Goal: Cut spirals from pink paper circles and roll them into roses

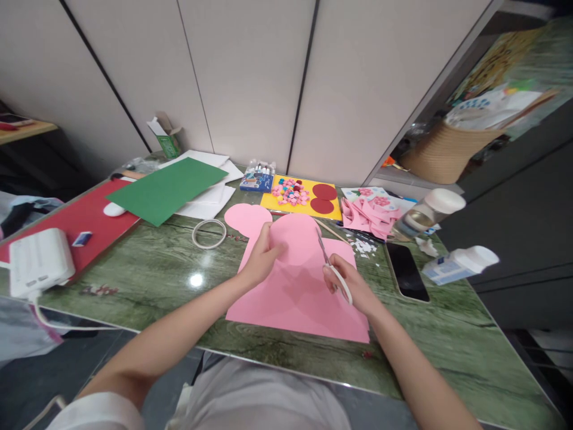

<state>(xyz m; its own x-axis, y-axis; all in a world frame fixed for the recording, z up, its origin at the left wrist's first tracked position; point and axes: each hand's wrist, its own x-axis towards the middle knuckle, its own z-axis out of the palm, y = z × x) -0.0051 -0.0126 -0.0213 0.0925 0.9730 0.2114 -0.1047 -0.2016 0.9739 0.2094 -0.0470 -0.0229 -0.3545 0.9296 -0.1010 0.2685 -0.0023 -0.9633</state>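
My left hand (263, 255) grips a piece of pink paper (295, 234) with a rounded top edge, thumb on its face. In my right hand (347, 280) are white-handled scissors (341, 285), their blades at the right edge of that piece. Beneath both hands a larger pink sheet (290, 313) lies flat near the table's front edge. Rounded pink paper cutouts (248, 219) rest just beyond my left hand. Whether the blades are parted is hard to make out.
A tape roll (209, 233) lies left, near green paper (168, 188). Pompoms (290, 192) and dark red circles (323, 198) rest on a yellow sheet (268, 206). Pink scraps (369, 216), a phone (407, 272), a bottle (430, 214) and a white-capped container (459, 264) stand or lie right.
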